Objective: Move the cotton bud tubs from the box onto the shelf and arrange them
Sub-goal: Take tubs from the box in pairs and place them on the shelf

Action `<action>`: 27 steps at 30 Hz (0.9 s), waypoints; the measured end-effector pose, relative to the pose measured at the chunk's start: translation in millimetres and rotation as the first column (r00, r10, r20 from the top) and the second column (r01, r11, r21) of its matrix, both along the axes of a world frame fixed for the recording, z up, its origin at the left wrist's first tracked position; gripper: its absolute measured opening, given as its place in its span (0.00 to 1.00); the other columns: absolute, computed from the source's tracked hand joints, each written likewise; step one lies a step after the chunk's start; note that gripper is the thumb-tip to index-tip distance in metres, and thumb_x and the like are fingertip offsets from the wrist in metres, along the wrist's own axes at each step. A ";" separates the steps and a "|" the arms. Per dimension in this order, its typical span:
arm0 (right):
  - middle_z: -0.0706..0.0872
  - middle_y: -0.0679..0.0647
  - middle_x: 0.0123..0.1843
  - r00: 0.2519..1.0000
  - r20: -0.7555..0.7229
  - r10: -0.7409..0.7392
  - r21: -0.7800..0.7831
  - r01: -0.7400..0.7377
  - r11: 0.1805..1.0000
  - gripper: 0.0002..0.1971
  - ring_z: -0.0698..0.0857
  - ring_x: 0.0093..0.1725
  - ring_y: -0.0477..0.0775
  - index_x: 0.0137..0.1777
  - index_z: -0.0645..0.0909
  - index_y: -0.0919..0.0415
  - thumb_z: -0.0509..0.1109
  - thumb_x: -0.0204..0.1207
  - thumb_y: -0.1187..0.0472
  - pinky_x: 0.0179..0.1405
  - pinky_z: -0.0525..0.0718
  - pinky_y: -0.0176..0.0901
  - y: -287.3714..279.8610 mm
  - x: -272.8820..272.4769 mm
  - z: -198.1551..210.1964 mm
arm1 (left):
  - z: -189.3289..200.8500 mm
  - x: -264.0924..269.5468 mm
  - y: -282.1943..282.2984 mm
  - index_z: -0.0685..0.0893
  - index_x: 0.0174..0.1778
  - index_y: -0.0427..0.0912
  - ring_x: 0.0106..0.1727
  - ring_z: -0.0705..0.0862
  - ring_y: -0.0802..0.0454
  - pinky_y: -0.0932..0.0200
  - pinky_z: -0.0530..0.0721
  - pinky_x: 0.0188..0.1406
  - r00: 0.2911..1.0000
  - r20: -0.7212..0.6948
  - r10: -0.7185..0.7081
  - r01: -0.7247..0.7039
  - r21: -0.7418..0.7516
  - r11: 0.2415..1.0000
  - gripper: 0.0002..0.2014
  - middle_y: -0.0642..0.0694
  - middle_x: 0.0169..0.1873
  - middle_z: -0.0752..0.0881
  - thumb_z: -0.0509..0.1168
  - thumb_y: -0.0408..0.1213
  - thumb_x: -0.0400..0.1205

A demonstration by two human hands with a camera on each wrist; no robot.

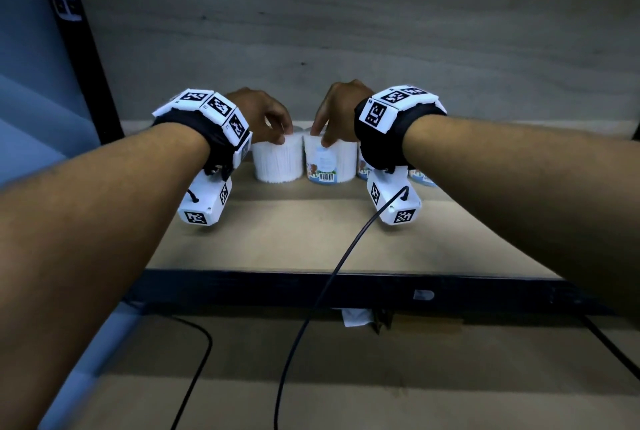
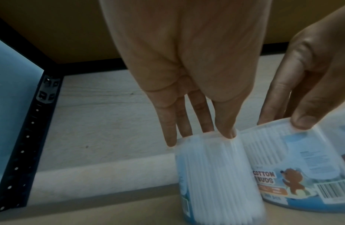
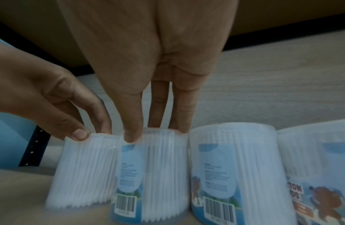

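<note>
Several clear cotton bud tubs stand in a row near the back of the shelf. My left hand pinches the top rim of the leftmost tub, thumb in front and fingers behind; the left wrist view shows this hand on that tub. My right hand pinches the lid of the second tub, whose barcode label faces me. In the right wrist view the right hand holds that tub right beside the leftmost tub. A third tub and a fourth tub follow to the right.
A black upright post bounds the shelf at the left and a black rail runs along its front edge. The wood-grain back panel stands just behind the tubs. A cable hangs from my right wrist over the rail. A lower board lies below.
</note>
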State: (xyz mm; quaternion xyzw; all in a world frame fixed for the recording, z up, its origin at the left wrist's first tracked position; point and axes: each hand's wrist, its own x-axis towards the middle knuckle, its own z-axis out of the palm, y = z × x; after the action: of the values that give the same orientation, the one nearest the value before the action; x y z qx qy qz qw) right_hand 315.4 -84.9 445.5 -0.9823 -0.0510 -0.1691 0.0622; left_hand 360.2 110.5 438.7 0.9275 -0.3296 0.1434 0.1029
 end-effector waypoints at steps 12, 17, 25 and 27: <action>0.81 0.51 0.68 0.998 0.004 -0.059 0.000 0.059 0.998 0.23 0.83 0.64 0.58 0.62 0.84 0.45 0.83 0.67 0.48 0.59 0.82 0.46 -2.8 -44.3 3.8 | 6.8 -45.8 -7.5 0.80 0.72 0.48 0.67 0.81 0.48 0.64 0.72 0.59 0.994 -0.038 0.103 -0.098 0.112 0.989 0.22 0.49 0.69 0.82 0.71 0.42 0.80; 0.79 0.51 0.71 0.998 -0.041 -0.049 0.004 0.049 0.999 0.24 0.78 0.69 0.57 0.64 0.83 0.44 0.82 0.68 0.46 0.60 0.76 0.43 -11.7 -83.8 0.1 | 13.9 -81.0 -9.6 0.82 0.69 0.54 0.58 0.82 0.54 0.65 0.74 0.55 0.996 -0.023 0.083 -0.081 0.089 0.993 0.21 0.55 0.66 0.84 0.72 0.46 0.78; 0.87 0.49 0.62 0.998 -0.039 -0.054 -0.009 0.054 0.999 0.24 0.84 0.63 0.56 0.63 0.85 0.44 0.83 0.66 0.46 0.49 0.75 0.41 -24.3 -157.2 -1.8 | 20.4 -130.7 -20.3 0.83 0.66 0.57 0.51 0.82 0.58 0.62 0.76 0.56 0.997 -0.076 -0.007 0.013 0.089 0.996 0.20 0.59 0.62 0.85 0.73 0.49 0.77; 0.88 0.48 0.60 0.998 -0.048 -0.049 0.001 0.049 0.999 0.23 0.85 0.60 0.55 0.62 0.85 0.43 0.83 0.66 0.45 0.48 0.76 0.41 -30.4 -174.6 -3.9 | 19.5 -141.2 -24.0 0.84 0.64 0.56 0.50 0.84 0.57 0.61 0.78 0.55 0.996 -0.087 -0.036 0.043 0.082 0.996 0.18 0.59 0.60 0.85 0.73 0.49 0.77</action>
State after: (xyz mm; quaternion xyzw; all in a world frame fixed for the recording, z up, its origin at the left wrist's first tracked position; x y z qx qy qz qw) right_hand 140.9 -115.3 441.6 -0.9870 -0.0255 -0.1470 0.0602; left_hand 218.9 86.5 458.2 0.9295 -0.3489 0.0878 0.0806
